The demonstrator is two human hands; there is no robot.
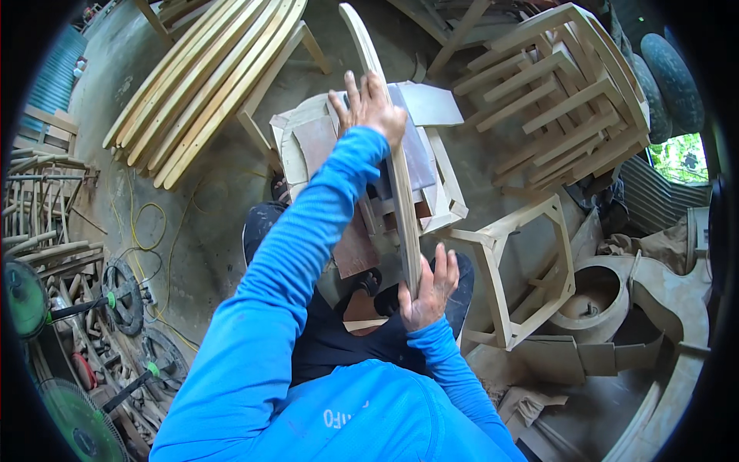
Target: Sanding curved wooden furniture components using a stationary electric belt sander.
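A long, curved wooden slat (pixel 404 208) runs from the upper middle down toward my lap, its far end raised. My left hand (pixel 371 112) lies across its upper part, palm against the wood, fingers stretched and spread off its left side. Around the slat's near end, my right hand (pixel 429 289) is closed, thumb on the left and fingers on the right. Beneath is a wooden frame (pixel 450 181) bearing a grey flat board (pixel 416 158) and a brown panel (pixel 354 246). Whether the slat touches these boards is hard to tell.
Several curved slats (pixel 223 73) lie stacked at upper left. Stacked wooden frames (pixel 558 100) stand at upper right, and an open frame (pixel 500 285) is beside my right knee. A yellow cord (pixel 138 239) trails over the floor. Green fans (pixel 77 420) stand lower left.
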